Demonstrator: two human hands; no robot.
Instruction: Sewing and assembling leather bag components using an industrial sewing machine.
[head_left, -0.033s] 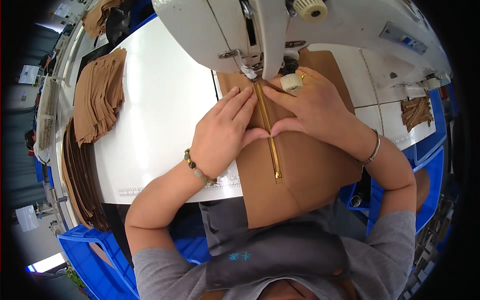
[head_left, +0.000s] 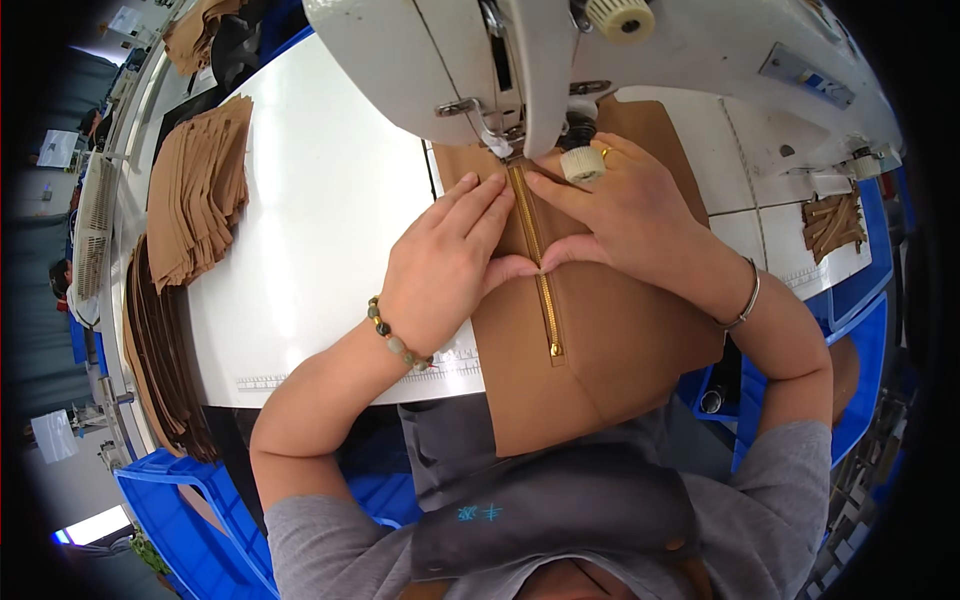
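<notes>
A brown leather-like panel (head_left: 620,345) lies under the white sewing machine head (head_left: 440,60) and hangs over the table's front edge toward me. A brass-toothed zipper (head_left: 548,305) runs down its middle, with the pull at the near end. My left hand (head_left: 445,250) rests flat on the panel left of the zipper, fingers stretched toward the presser foot (head_left: 510,150). On the other side, my right hand (head_left: 630,205) lies with its fingers spread, partly behind a cream knob (head_left: 583,163). Both thumb tips meet over the zipper. The needle point is hidden.
Stacked brown pieces (head_left: 200,190) lie on the white table (head_left: 310,220) at the left, with darker strips (head_left: 165,350) nearer me. Small brown scraps (head_left: 832,225) sit at the right. Blue bins (head_left: 200,520) stand below on both sides.
</notes>
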